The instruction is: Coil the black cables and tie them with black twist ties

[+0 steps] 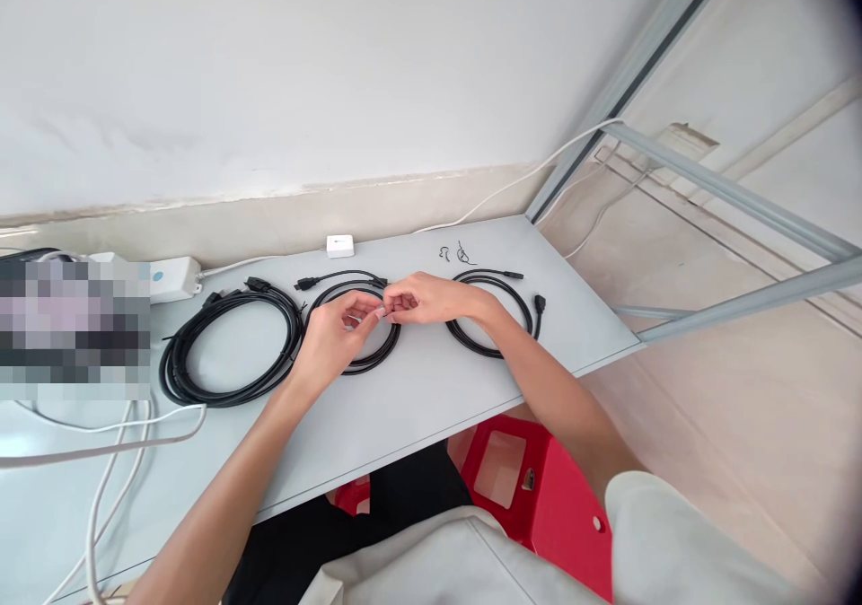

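Leans over a pale grey table (431, 398) pushed against a white wall, with a red stool (539, 488) below its near edge. Has three black cables wound flat on it in a row: the large coil (229, 354) at the left, the middle coil (367, 358) just beside it, the right coil (495, 313) near but apart. Shows loose white cords (114, 443) trailing off the left end and a white power strip (171, 277) by the wall. Works both hands at the far rim of the middle coil: left hand (333, 340) curled, thumb and forefinger pressed together; right hand (431, 298) lying over the right coil's left side, fingertips (391, 309) pinched and meeting the left's. Pinches the middle coil's strands there; too small to tell whether a tie sits between the fingers as well. Leaves a small white adapter (340, 245) and two loose bits of black tie wire (452, 253) near the far edge.
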`<state>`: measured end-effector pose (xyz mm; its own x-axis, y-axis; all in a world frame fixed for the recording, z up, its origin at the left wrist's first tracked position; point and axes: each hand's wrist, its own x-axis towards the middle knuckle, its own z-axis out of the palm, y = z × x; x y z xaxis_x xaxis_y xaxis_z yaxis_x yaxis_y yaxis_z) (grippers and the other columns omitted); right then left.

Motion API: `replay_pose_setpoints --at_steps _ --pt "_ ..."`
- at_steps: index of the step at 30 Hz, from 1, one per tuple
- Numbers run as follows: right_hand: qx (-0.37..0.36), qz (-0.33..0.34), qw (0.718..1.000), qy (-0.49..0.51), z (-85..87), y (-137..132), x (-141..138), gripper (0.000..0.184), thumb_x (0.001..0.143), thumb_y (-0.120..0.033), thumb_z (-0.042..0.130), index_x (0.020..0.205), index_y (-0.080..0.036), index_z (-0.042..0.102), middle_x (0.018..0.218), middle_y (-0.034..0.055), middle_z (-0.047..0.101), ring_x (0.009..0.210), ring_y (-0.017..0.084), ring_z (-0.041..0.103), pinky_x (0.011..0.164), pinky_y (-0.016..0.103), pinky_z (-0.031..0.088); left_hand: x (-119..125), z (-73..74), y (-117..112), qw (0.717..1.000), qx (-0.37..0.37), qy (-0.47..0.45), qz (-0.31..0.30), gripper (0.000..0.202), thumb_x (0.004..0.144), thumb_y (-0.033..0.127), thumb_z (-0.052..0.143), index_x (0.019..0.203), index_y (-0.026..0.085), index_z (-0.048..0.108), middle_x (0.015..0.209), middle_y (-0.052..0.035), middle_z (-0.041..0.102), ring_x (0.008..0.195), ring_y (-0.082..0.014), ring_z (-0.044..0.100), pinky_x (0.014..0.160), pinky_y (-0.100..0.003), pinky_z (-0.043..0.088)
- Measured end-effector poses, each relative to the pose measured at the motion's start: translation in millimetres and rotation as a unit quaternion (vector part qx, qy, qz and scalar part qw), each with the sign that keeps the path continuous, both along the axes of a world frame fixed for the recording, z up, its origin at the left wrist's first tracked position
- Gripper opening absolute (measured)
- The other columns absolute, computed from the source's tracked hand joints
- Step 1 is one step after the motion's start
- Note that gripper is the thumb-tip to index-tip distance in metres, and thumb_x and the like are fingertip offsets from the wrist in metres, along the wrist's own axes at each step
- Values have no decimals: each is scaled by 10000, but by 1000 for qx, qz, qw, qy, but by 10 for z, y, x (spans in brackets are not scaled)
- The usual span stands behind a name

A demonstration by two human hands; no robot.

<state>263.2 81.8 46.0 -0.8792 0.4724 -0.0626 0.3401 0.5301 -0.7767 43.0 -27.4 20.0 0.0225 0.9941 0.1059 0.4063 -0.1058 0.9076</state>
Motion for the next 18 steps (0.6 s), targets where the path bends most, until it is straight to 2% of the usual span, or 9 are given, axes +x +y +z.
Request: replay_pose_setpoints --at_steps 3,6,13,18 --pt "2 13 999 -31 47 27 6 92 945 -248 714 863 -206 712 770 -9 725 691 141 635 646 265 460 22 -8 -12 1000 -1 8 6 300 984 490 761 1127 228 792 1097 -74 833 966 -225 771 833 -344 573" --pt "-24 0 999 -40 74 19 38 97 941 -267 710 881 -199 676 749 -12 724 671 137 653 652 259 473 49 -8 -33 999 4 33 2 323 983 502 771 1166 236 770 1123 -63 825 986 -223 766 825 -346 570" --pt "-104 -39 993 49 56 -78 136 73 929 -254 717 925 -193 676 749 -14 732 678 139 693 637 245 494 101 -6 -82 995 21 87 -46 329 989 519 781 1192 260 778 1230 -59 816 1051 -237 754 823 -353 579" --pt "-139 -39 985 95 39 -120 121 65 939 -201 709 918 -191 648 726 -29 722 630 113 664 622 227 490 164 52 -131 996 2 85 -41 412 935 601 841 1165 262 802 1168 -43 833 985 -229 759 797 -340 574"
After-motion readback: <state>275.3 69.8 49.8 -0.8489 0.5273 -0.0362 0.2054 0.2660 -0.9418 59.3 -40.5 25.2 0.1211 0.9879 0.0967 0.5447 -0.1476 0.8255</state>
